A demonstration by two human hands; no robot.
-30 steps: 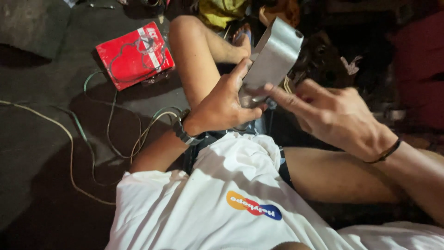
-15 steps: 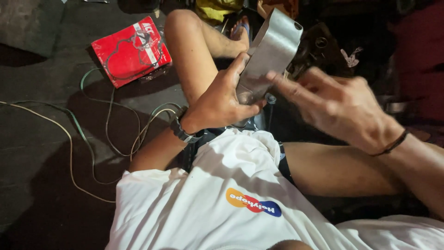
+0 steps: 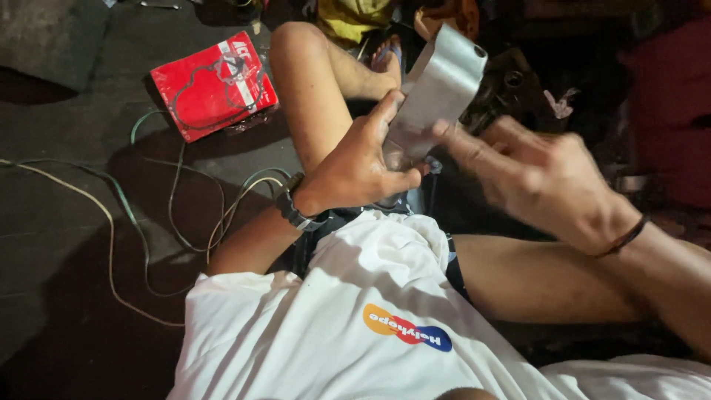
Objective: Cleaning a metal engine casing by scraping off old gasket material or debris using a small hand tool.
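One grey metal part (image 3: 437, 89) sits above my knee, my left hand (image 3: 355, 167) clamped around its lower end. My right hand (image 3: 544, 181), blurred, fingers spread, touches its edge. One red packet (image 3: 213, 85) lies left of it.

Dim surroundings, harsh light from above on the white shirt (image 3: 385, 296), motion blur across the right hand (image 3: 548, 181).

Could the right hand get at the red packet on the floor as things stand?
Probably not easily: the red packet lies far left, beyond the raised knee, and the right hand is by the grey metal part.
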